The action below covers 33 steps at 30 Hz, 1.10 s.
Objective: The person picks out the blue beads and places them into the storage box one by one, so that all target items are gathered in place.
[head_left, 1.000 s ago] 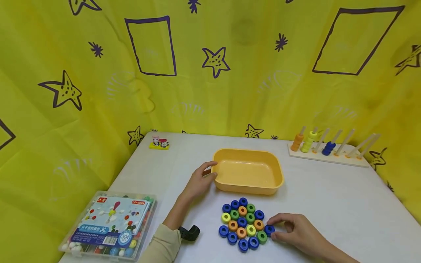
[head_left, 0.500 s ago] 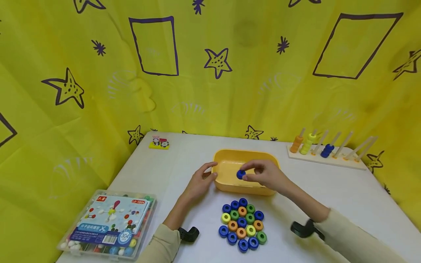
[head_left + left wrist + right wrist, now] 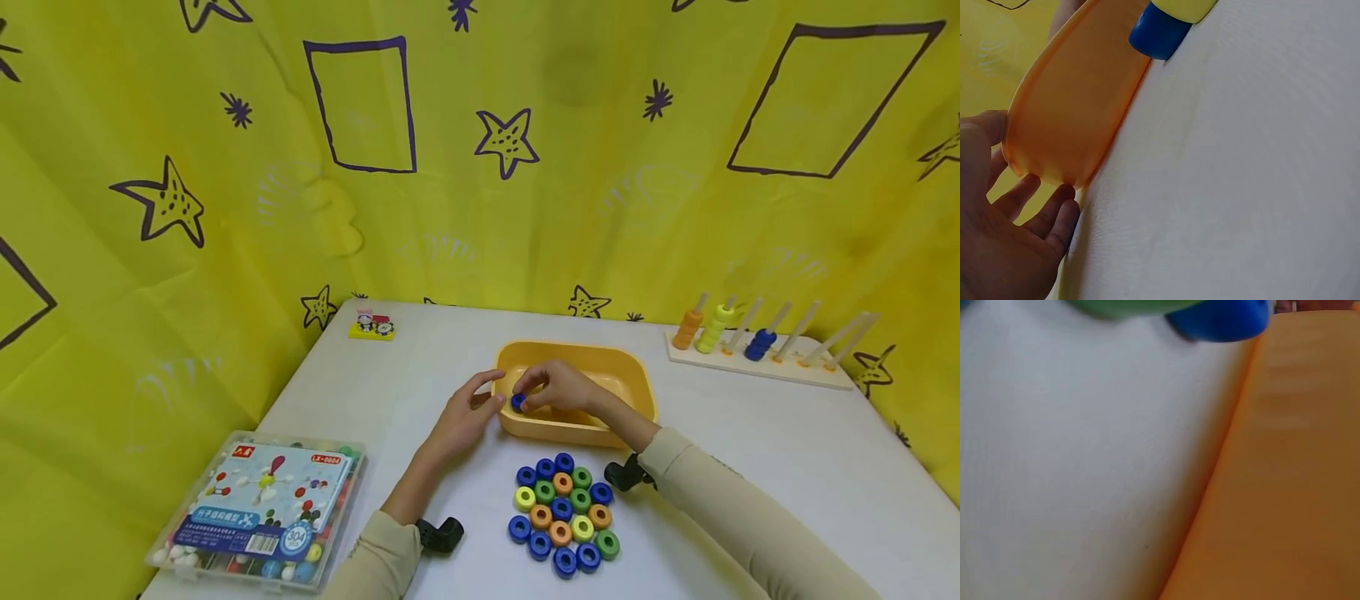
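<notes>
My left hand [image 3: 465, 417] touches the left end of a yellow-orange plastic tray [image 3: 558, 432]. In the left wrist view its fingertips rest against the outside of the tray's wall [image 3: 1079, 106]. Inside the tray, near that left end, my right hand [image 3: 562, 387] pinches a blue ring bead [image 3: 518, 403] between thumb and fingers. In front of the tray lies a close cluster of ring beads, among them a green bead [image 3: 581, 501], a yellow bead [image 3: 582, 528], an orange bead [image 3: 560, 533] and a blue bead [image 3: 565, 561]. The right wrist view does not show the right hand's grip.
A wooden peg rack [image 3: 757, 360] with orange, yellow and blue beads on some pegs stands at the back right. At the front left lies a clear box [image 3: 255, 508] of molecule-model parts. A small yellow-based toy [image 3: 372, 327] sits at the back left.
My right hand picked up a blue bead from the cluster's right side and carried it up and left into the tray. My left hand stays at the tray's left end.
</notes>
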Each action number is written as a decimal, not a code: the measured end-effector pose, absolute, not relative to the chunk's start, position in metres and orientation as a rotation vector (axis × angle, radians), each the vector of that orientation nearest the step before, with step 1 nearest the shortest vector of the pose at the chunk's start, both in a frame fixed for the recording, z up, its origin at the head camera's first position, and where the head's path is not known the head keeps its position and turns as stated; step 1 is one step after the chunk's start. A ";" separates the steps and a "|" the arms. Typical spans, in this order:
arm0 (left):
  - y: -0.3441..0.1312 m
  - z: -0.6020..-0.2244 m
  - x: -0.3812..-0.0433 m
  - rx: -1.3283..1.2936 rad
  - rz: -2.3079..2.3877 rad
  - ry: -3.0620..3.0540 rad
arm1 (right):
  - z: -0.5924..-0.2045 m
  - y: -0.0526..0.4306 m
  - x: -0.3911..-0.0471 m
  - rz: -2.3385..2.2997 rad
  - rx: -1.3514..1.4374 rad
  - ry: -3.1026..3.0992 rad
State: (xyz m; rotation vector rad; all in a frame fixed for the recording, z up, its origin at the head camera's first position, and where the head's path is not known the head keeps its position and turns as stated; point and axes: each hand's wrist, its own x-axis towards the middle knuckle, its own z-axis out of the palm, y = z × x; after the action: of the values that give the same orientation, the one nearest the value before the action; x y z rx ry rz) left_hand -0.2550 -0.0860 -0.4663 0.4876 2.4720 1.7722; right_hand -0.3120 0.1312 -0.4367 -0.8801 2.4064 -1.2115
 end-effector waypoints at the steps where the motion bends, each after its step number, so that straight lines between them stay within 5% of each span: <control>1: -0.086 -0.466 -0.255 0.492 1.770 2.475 | -0.438 0.131 -0.313 -1.206 -0.890 2.399; 10: -0.087 -0.467 -0.253 0.455 1.754 2.467 | -0.429 0.138 -0.303 -1.229 -0.851 2.465; 19: -0.086 -0.467 -0.253 0.458 1.777 2.470 | -0.391 0.195 -0.220 -1.263 -0.835 2.553; 25: -0.085 -0.466 -0.254 0.458 1.790 2.471 | -0.417 0.227 -0.175 -1.212 -0.755 2.444; 33: -0.084 -0.469 -0.256 0.472 1.798 2.470 | -0.447 0.235 -0.167 -1.246 -0.655 2.424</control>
State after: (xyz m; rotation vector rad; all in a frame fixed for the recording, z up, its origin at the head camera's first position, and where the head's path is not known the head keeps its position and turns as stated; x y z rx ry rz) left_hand -0.2555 -0.0838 -0.4687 0.4720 2.4701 1.7982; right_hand -0.1665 0.2353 -0.4466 -0.6554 2.4239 -1.2462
